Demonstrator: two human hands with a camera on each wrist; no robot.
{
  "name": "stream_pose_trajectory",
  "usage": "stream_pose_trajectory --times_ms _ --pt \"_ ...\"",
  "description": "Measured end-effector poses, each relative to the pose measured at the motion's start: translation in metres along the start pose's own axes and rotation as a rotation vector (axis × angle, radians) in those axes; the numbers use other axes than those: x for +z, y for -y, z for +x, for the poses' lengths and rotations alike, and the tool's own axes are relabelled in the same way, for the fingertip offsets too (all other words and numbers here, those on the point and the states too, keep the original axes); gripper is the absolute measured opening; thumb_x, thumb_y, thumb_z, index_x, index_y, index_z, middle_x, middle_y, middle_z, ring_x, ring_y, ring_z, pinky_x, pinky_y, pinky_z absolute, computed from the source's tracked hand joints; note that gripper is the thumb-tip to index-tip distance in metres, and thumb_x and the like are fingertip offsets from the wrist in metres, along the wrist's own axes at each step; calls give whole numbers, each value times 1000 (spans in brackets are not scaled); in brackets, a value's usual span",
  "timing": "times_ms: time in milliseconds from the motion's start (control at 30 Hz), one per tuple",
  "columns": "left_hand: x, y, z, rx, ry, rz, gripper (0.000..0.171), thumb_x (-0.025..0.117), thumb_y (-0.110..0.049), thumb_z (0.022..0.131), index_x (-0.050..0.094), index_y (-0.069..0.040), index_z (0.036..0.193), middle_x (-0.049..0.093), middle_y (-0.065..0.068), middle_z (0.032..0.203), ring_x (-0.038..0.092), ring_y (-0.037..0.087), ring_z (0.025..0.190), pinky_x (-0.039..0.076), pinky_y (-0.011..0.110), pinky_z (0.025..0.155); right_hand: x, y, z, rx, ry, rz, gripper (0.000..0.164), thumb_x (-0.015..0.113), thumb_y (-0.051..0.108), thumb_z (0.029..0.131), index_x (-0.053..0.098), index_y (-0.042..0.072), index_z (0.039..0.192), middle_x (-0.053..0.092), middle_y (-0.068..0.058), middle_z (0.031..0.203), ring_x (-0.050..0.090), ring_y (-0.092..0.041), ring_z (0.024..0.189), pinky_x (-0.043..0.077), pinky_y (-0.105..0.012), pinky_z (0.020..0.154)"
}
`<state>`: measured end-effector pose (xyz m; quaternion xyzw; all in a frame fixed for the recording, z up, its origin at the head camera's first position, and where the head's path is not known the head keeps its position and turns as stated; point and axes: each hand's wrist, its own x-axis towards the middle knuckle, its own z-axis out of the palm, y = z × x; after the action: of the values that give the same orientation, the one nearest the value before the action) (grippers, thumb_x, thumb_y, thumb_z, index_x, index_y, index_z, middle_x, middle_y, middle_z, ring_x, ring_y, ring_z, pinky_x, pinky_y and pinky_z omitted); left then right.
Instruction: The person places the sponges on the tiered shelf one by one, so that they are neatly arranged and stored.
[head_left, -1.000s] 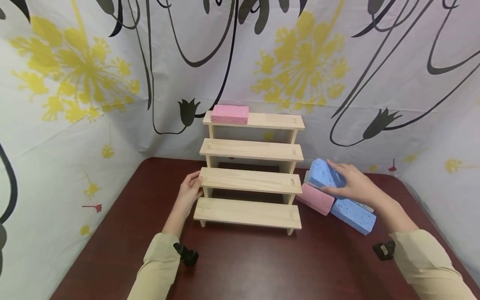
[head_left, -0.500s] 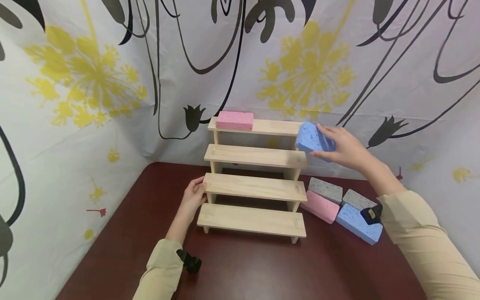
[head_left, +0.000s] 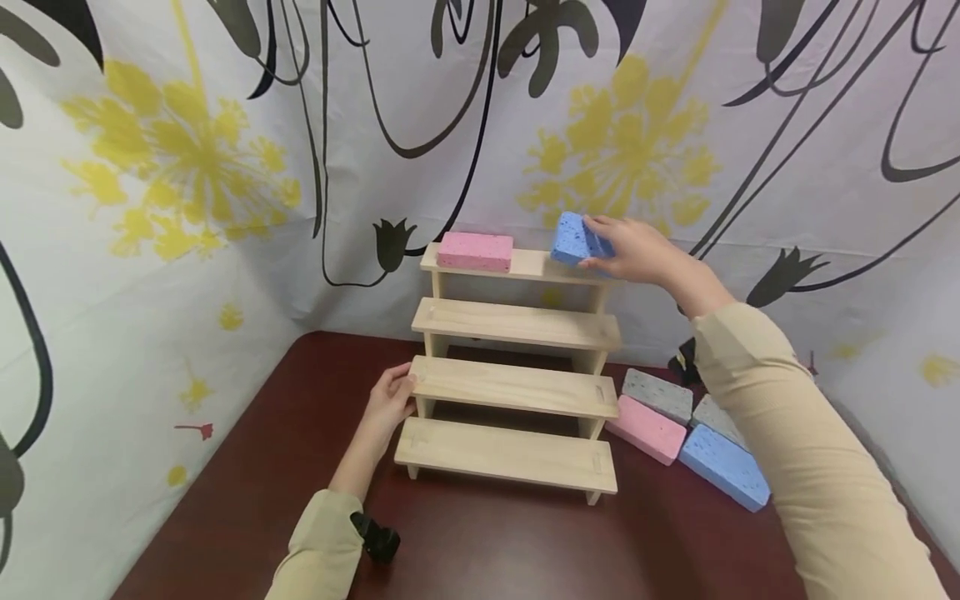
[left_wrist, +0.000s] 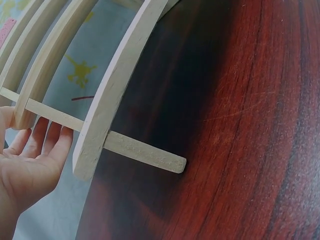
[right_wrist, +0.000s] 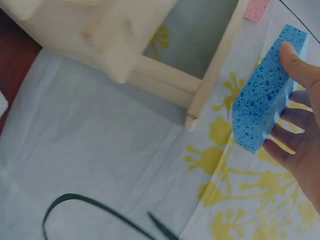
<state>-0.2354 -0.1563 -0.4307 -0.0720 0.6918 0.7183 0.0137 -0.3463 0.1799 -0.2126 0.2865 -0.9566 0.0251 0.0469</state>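
Observation:
A blue sponge (head_left: 572, 239) is pinched between the thumb and fingers of my right hand (head_left: 636, 250), over the right part of the top step. In the right wrist view, a gap separates this blue sponge (right_wrist: 262, 92) from the wooden step edge. My left hand (head_left: 387, 402) grips the left end of a four-step wooden shelf (head_left: 513, 387), at the second step from the bottom. The left wrist view has the fingers of that hand (left_wrist: 30, 170) under the board end. On the top step's left side lies a pink sponge (head_left: 475, 252).
Right of the shelf, a pink sponge (head_left: 647, 429), a blue sponge (head_left: 723, 467) and two grey sponges (head_left: 657, 396) lie on the dark red-brown table (head_left: 480, 550); my right sleeve partly covers one grey sponge. A patterned cloth (head_left: 360, 167) hangs close behind the shelf.
My right hand has lifted the blue sponge from the group at the right and carried it up and left to the top step. My left hand keeps its grip. The head view has shifted slightly.

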Motion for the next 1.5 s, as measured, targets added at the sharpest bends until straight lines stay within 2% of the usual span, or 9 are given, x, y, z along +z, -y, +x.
stream_pose_trajectory --times_ms 167,233,433,533,767,1000,1200,1367,1500 --pt "4 5 -1 6 9 -2 43 44 -20 97 35 -5 136 42 24 135 40 37 127 35 53 102 0 1 25 -11 42 48 73 62 31 87 27 -3 141 29 -29 143 33 -48 126 29 -56 105" --pt "5 6 -1 5 12 -8 43 45 -20 97 35 -5 136 42 23 135 40 36 127 35 52 103 7 0 33 -29 55 115 71 64 28 86 30 -4 139 31 -29 142 37 -46 124 31 -54 104" --pt "3 7 -1 17 -2 15 43 45 -21 97 35 -6 136 43 22 135 41 36 127 35 53 102 32 -2 47 -53 150 267 68 63 28 87 32 -2 139 29 -25 145 31 -41 131 27 -51 109" --pt "0 3 -1 37 -7 33 42 43 -19 97 34 -7 136 43 21 136 40 36 127 35 53 102 33 -1 49 -65 114 289 68 64 28 86 33 -1 139 29 -25 145 27 -43 132 24 -52 109" --pt "-3 2 0 41 -3 27 42 42 -20 98 33 -7 137 42 21 136 39 36 129 34 54 103 38 -3 50 -93 43 242 69 64 31 85 35 1 139 31 -25 144 30 -43 131 25 -53 109" --pt "0 3 0 44 4 25 42 43 -20 98 34 -7 136 43 21 136 39 36 128 34 54 102 50 -11 43 -78 -29 266 66 68 31 82 41 6 137 34 -23 143 33 -43 129 26 -56 106" --pt "1 3 -1 38 5 22 42 43 -18 98 34 -5 137 42 23 136 39 37 128 33 55 102 50 -8 37 -66 -30 154 66 64 36 84 39 6 138 35 -23 142 32 -44 129 14 -56 111" --pt "2 2 -2 41 5 29 43 42 -18 98 32 -4 137 40 24 137 38 38 129 32 55 103 48 -2 37 -71 3 60 65 58 36 89 33 6 141 32 -23 144 29 -44 131 20 -58 108" --pt "4 1 -2 42 11 32 42 41 -17 98 32 -4 137 41 24 136 38 37 128 33 55 102 48 0 37 -66 4 52 64 57 33 90 32 5 141 32 -24 144 30 -43 130 22 -58 107"
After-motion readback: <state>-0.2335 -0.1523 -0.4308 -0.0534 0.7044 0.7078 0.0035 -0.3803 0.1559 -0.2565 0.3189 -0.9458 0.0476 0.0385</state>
